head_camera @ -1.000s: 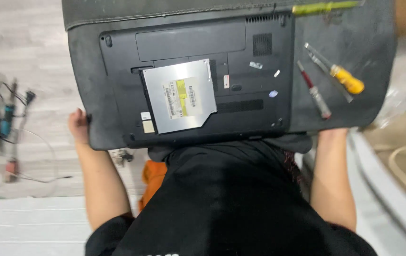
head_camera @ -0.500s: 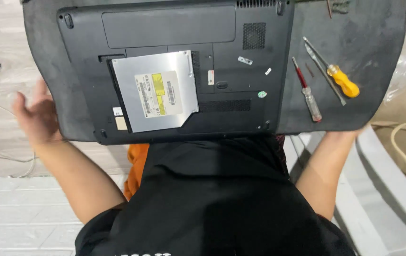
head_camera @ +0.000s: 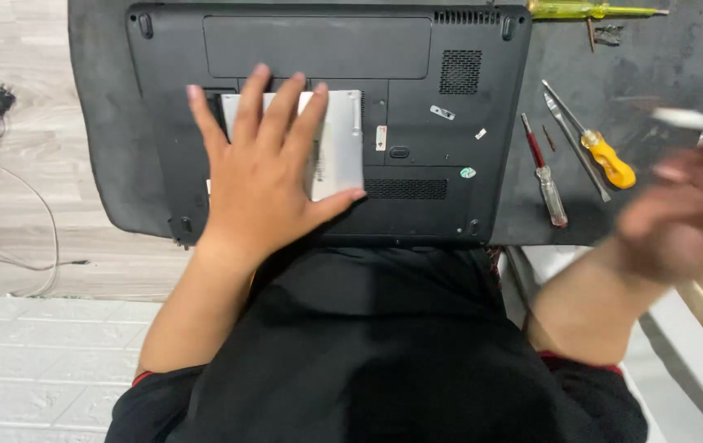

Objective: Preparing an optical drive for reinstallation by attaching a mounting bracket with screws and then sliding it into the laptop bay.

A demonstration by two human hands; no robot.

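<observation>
A single head-worn camera looks steeply down from close above the person's lap onto the upturned laptop (head_camera: pixel 327 123) lying on the dark mat (head_camera: pixel 663 156).

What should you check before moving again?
1. Left hand flat on the silver drive: ok.
2. Laptop lying bottom up on the dark mat: ok.
3. Drive fully seated in its bay: cannot tell, the hand covers most of it.
4. Right hand steady: not ok, it is blurred off the mat's right edge.
5. What the right hand holds: cannot tell, only a thin blurred tool shows.
6. Red screwdriver and orange screwdriver lying on the mat beside the laptop: ok.
</observation>
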